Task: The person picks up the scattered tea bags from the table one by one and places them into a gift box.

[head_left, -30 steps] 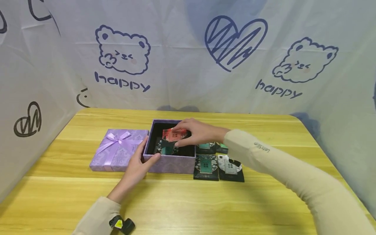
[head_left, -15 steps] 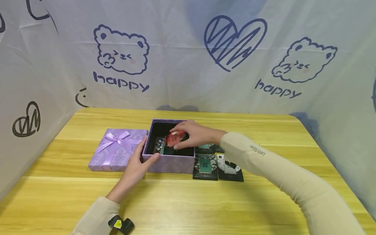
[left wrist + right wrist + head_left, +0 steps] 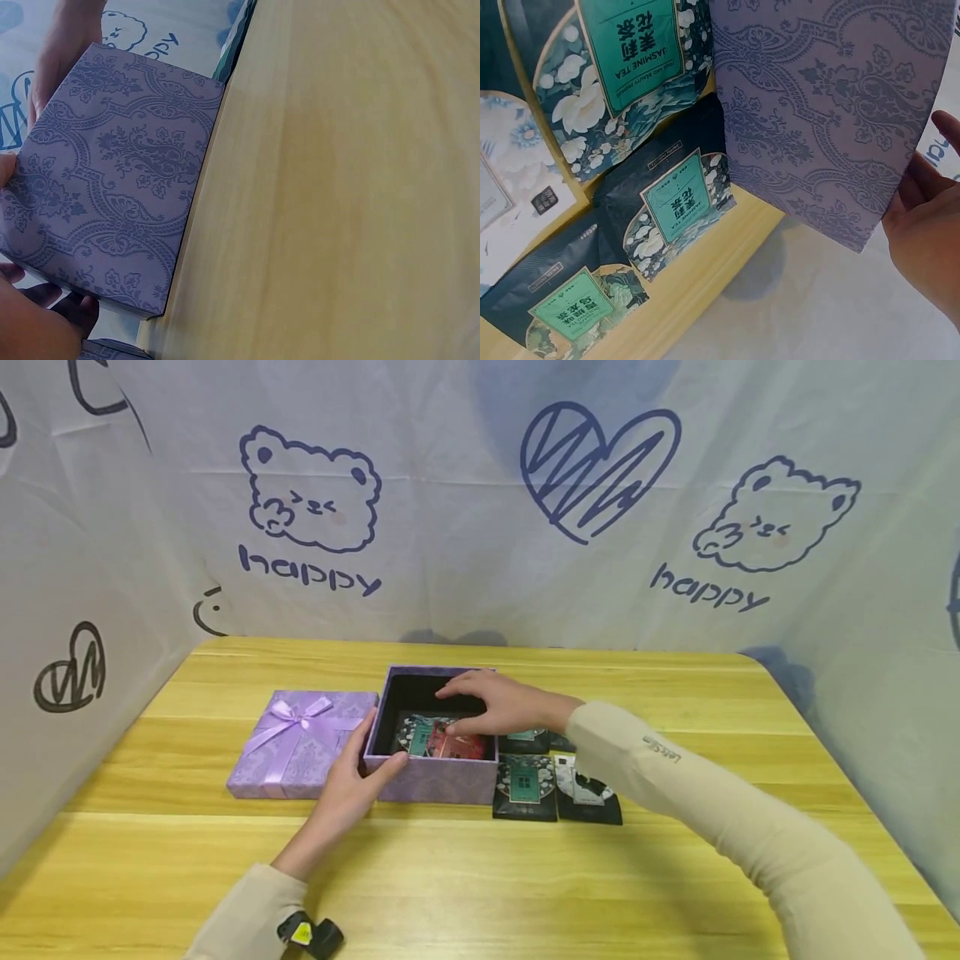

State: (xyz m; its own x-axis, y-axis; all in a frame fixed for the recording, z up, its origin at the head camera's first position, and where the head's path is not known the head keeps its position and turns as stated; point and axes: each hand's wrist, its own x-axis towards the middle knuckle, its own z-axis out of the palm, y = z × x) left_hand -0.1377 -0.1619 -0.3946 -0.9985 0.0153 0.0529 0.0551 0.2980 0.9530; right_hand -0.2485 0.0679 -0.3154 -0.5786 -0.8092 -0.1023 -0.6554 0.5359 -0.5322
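A purple patterned gift box stands uncovered, black inside. My left hand grips its near left corner, thumb over the front rim and fingers along the left side. Inside, a red tea sachet overlaps a dark jasmine tea sachet with a green label. My right hand reaches over the box's right wall, thumb and fingers spread apart, the thumb tip just above the red sachet. In the right wrist view the box wall hides the sachets inside, and that hand's fingertips pass behind it.
The purple lid with a ribbon bow lies left of the box. Several tea sachets lie to its right, among them a jasmine one and a white-fronted one. A drawn-on white cloth hangs behind the table.
The red sachet has come from the back of the box, tilted, down to the front right over the jasmine sachet. My right hand's fingers have parted from it; my left hand stays put.
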